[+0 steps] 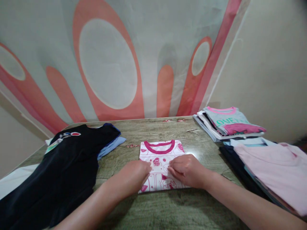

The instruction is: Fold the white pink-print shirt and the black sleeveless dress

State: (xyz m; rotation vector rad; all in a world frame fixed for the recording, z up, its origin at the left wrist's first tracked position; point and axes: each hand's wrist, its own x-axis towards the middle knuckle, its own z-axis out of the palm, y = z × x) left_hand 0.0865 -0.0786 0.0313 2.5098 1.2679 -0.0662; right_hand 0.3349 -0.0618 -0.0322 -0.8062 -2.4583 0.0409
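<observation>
A white T-shirt [155,182] with a pink collar and pink printed figures lies folded into a neat rectangle on the table. My left hand [139,174] rests at its left side with the fingers curled in; the hand itself partly hides the fingertips. On the right part of the shirt, my right hand [185,169] is closed, thumb and fingers bunched together against the printed cloth. Both hands touch the shirt's upper face, a short gap apart.
To the left, a black garment [74,163] with a print lies spread over other clothes, including a blue piece [112,147]. Folded stacks stand at right, topped by a grey-and-pink shirt [227,118] and a pale pink shirt [271,169]. A patterned wall covering [148,48] rises behind the wooden table [163,129].
</observation>
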